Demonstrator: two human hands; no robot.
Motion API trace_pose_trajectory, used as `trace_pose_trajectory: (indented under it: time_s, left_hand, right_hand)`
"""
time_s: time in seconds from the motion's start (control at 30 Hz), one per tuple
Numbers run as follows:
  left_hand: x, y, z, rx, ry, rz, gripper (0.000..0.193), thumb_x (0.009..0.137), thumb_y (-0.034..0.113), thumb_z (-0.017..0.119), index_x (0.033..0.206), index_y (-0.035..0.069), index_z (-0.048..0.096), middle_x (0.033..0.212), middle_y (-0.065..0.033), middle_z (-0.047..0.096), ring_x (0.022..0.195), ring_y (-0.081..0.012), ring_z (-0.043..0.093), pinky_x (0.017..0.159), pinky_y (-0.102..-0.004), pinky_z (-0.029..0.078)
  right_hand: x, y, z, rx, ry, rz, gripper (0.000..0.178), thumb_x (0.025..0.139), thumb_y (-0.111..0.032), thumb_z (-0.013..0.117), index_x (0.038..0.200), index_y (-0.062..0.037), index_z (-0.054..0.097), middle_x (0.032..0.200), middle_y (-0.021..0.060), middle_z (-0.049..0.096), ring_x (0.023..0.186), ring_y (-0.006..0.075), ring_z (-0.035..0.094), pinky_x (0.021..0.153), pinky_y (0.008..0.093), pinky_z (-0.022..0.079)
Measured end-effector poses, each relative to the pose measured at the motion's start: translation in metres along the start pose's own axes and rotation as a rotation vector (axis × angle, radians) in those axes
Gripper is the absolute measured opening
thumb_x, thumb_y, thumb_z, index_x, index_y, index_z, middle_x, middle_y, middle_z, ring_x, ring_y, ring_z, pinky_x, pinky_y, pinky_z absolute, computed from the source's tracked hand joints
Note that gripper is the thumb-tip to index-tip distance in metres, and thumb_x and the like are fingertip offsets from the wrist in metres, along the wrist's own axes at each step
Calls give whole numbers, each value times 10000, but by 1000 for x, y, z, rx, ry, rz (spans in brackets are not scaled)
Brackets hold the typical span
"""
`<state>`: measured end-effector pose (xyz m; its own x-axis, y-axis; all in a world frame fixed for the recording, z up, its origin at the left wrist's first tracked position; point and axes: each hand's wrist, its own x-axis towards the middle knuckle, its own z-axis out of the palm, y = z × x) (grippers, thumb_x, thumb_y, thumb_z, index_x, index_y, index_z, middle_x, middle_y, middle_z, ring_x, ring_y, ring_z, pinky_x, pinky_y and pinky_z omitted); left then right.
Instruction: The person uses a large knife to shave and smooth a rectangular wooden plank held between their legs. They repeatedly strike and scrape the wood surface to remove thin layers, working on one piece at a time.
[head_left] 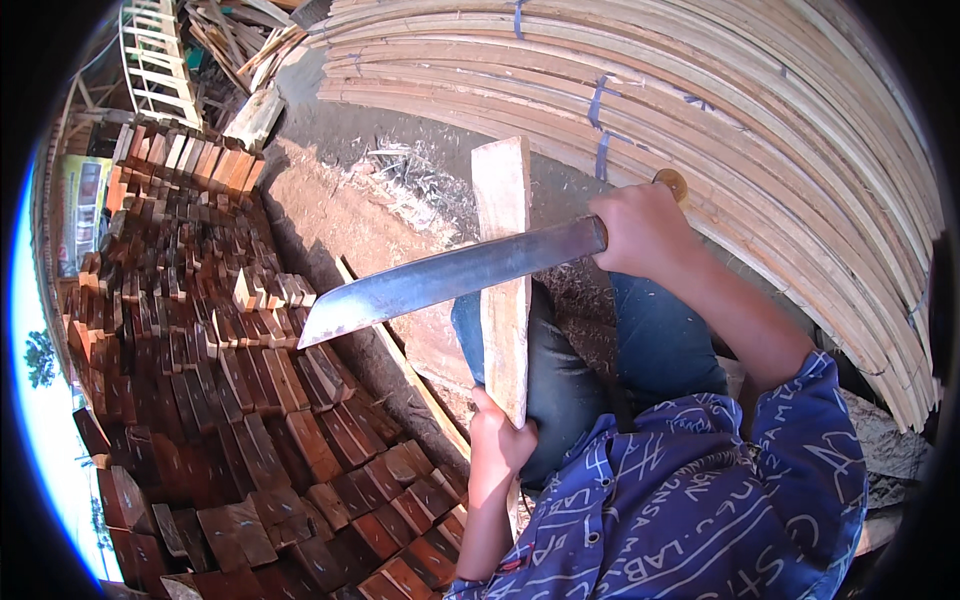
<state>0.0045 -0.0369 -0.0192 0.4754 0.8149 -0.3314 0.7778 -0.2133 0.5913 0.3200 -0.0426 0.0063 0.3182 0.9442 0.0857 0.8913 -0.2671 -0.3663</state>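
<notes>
A machete (450,280) with a long, broad steel blade crosses the middle of the view, its tip toward the left. My right hand (645,228) is closed round its handle, whose round wooden end (671,184) shows beyond the fist. Under the blade stands a pale wooden plank (502,200), running lengthwise from my lap away from me. My left hand (500,437) grips the plank near its lower end, with the thumb along its edge. The blade passes over the plank; whether the two touch I cannot tell.
Stacked reddish-brown wood blocks (240,440) fill the left side. Long bundled pale strips (700,90), tied with dark bands, lie at the far right. Wood shavings (410,185) cover the ground ahead. A ladder-like wooden frame (160,65) stands far left. A thin batten (410,370) lies beside the blocks.
</notes>
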Motion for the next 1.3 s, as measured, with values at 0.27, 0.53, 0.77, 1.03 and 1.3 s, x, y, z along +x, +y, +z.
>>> trace_pose_trajectory:
  time_s: [0.27, 0.53, 0.77, 1.03, 1.3]
  left_hand:
    - [0, 5, 3, 127, 50, -6, 462, 705, 66, 634, 1043, -99, 366, 749, -351, 623, 732, -532, 632, 670, -544, 531]
    - [3, -1, -3, 8, -57, -11, 508, 695, 28, 593, 1115, -151, 368, 851, -368, 640, 858, -526, 651, 760, -487, 531]
    - [-1, -3, -1, 72, 20, -68, 527, 689, 39, 602, 1131, -130, 369, 855, -372, 634, 851, -539, 639, 752, -507, 523]
    - [7, -6, -2, -31, 32, 17, 517, 685, 62, 648, 1095, -102, 380, 856, -388, 626, 843, -551, 629, 769, -527, 538]
    - [11, -5, 5, 58, -33, -9, 528, 698, 98, 674, 1084, -96, 371, 804, -377, 614, 781, -547, 627, 742, -536, 533]
  right_hand:
    - [22, 28, -4, 6, 130, 173, 183, 616, -179, 712, 725, -42, 661, 685, 168, 663, 698, 371, 666, 661, 459, 532]
    - [-5, -9, -6, -13, 14, -43, 191, 653, -200, 724, 759, -45, 684, 699, 161, 673, 701, 349, 690, 647, 444, 554]
    - [24, 11, -25, -173, 124, 28, 206, 663, -203, 720, 770, -31, 682, 724, 173, 680, 725, 357, 693, 654, 446, 546]
    - [1, 65, -25, 62, 51, 554, 175, 746, -144, 656, 813, 7, 710, 794, 235, 689, 790, 410, 681, 750, 478, 539]
    - [-53, 49, 67, 380, -154, 748, 246, 812, -223, 699, 818, 23, 694, 777, 224, 692, 814, 384, 690, 740, 445, 528]
